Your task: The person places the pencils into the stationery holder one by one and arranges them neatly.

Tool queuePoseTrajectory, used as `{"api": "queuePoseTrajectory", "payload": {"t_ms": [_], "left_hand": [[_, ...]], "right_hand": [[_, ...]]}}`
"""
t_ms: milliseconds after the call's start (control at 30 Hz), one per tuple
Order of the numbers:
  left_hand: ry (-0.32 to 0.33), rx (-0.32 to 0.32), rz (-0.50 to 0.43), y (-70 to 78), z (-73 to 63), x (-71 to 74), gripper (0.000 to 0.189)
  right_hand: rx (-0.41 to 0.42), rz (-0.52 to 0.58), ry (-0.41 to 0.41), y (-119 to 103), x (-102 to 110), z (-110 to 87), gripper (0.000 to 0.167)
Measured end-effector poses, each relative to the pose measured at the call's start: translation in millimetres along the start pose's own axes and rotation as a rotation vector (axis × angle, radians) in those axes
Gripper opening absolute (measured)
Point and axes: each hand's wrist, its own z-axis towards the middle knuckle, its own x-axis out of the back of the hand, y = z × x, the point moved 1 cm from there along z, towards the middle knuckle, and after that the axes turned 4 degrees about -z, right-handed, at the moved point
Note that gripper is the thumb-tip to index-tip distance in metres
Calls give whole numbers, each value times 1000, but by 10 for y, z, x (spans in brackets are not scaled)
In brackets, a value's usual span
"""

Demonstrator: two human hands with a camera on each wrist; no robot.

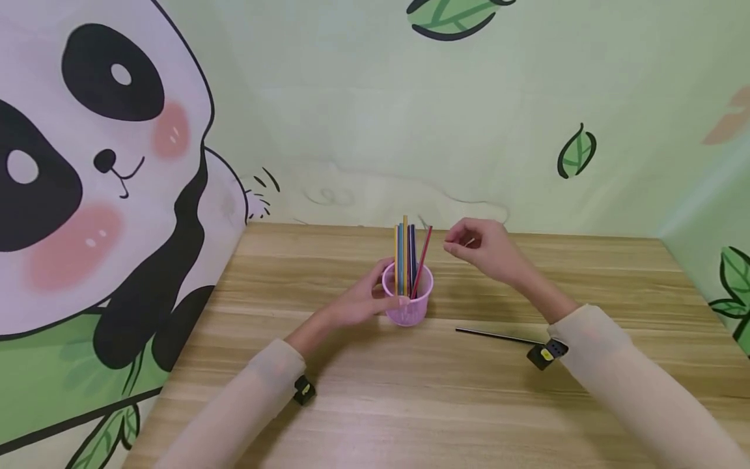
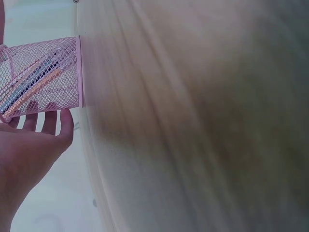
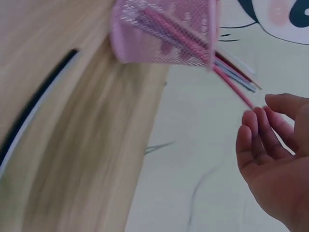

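My left hand [image 1: 360, 301] grips a pink mesh pencil cup [image 1: 417, 314], thumb over the near rim and the other fingers around its far side. Several coloured pencils [image 1: 401, 251] stand upright in the cup, yellow, blue and dark ones among them. A red pencil [image 1: 424, 257] leans to the right inside it. Just right of its tip hovers my right hand [image 1: 485, 251], with nothing in its loosely curled fingers. In the right wrist view the fingertips [image 3: 248, 116] appear beside the red pencil's end. The left wrist view shows the cup's base [image 2: 79, 72] at the tabletop.
A black pencil [image 1: 498, 335] lies on the wooden table [image 1: 375, 417], partly under the right forearm in the head view. Behind the table rises a pale green wall [image 1: 351, 98] with a painted panda [image 1: 146, 215] and leaves.
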Motion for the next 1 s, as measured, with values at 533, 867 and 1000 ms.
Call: {"api": "queuePoseTrajectory", "payload": {"t_ms": [533, 867, 1000], "left_hand": [[-3, 13, 3, 23, -11, -4, 84], [-12, 23, 8, 44, -37, 0, 83], [-11, 25, 6, 54, -34, 12, 83]], "right_hand": [[31, -44, -324, 572, -345, -554, 5], [65, -98, -388, 632, -465, -700, 11], [78, -87, -408, 605, -451, -696, 13]]}}
